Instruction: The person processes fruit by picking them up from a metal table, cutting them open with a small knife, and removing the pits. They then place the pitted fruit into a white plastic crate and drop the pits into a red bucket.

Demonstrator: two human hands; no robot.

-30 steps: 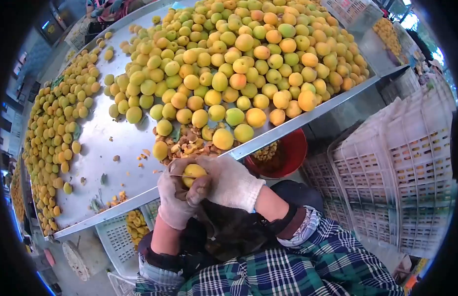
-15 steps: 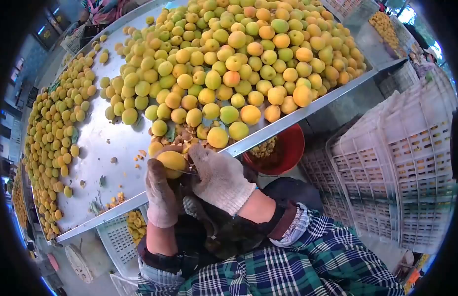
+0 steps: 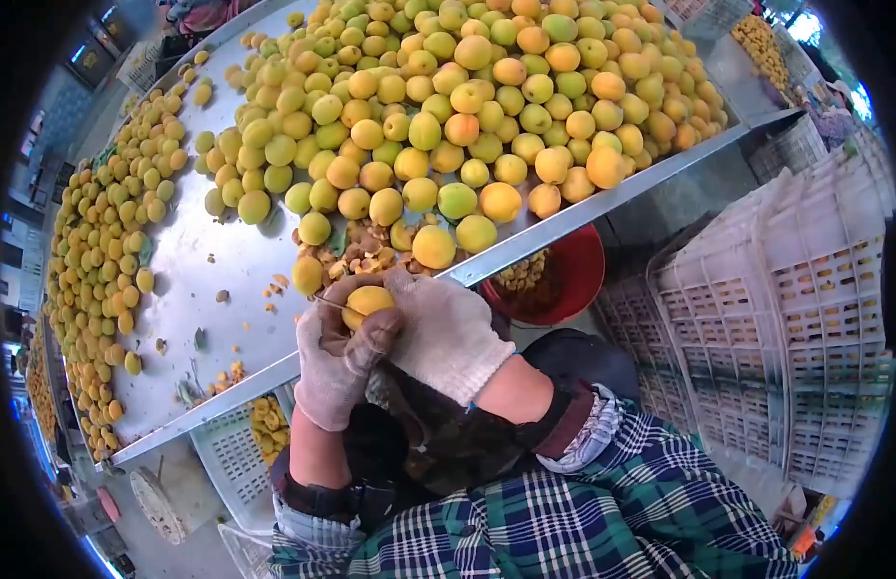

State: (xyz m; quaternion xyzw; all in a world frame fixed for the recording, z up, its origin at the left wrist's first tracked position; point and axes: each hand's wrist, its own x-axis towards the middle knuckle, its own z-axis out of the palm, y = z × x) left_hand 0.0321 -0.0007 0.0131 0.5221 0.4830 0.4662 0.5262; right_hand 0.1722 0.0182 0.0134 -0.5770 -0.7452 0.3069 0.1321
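A yellow apricot (image 3: 369, 307) sits between my two gloved hands just over the table's near edge. My left hand (image 3: 337, 372) is closed around it, with a stained thumb pressed against its near side. My right hand (image 3: 443, 333) is curled against the fruit's right side, its fingertips partly hidden. A thin blade (image 3: 330, 306) shows along the apricot's left side; its handle is covered, apparently inside my right hand. Both white gloves have brown stains at the fingers. Beyond them lie torn apricot scraps (image 3: 369, 259) and a large heap of apricots (image 3: 467, 125).
The metal table (image 3: 202, 289) has a raised rim and a second band of apricots (image 3: 105, 261) at left. Below its edge stand a red bucket (image 3: 578, 289) with fruit pieces and a pale crate (image 3: 231, 463) with halves. Stacked plastic crates (image 3: 757, 309) rise at right.
My left thumb has come over the near side of the apricot, and the fruit has turned in my hands. The blade has shifted to its left side. The view has moved slightly.
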